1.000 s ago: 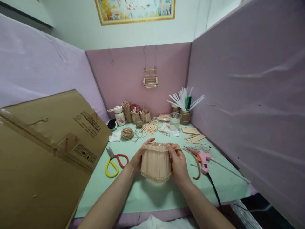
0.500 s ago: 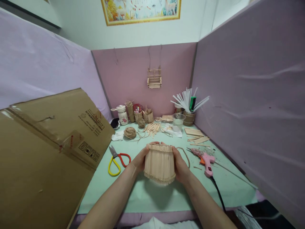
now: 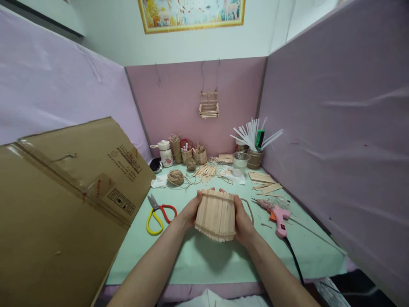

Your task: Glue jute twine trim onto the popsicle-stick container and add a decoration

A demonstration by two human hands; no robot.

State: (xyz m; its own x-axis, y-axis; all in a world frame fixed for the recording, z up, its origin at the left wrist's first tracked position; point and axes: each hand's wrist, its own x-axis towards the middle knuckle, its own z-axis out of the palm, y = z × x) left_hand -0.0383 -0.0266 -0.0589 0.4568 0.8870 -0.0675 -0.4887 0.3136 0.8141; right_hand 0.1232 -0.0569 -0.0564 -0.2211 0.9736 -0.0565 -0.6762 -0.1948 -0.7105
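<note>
Between my two hands is a basket of pale wooden craft sticks, with a braided cord band near its upper and lower edges. It is lifted above the green tabletop and its near side tilts toward me. My left hand wraps its left side, and my right hand wraps the right side. Some fingertips show behind the upper edge; the other fingers are hidden. A length of twine curves out beside my right hand. Scissors with red and yellow handles lie open left of my left forearm.
A pink glue gun lies at right, its black cable running off the front edge. A large cardboard box stands at left. Toward the back are a twine ball, loose craft sticks, a clear cup and a pot of glue sticks.
The basket has turned and tilted slightly in my hands, its lower edge rising a little. Both hands keep hold of it. The whole view has shifted slightly.
</note>
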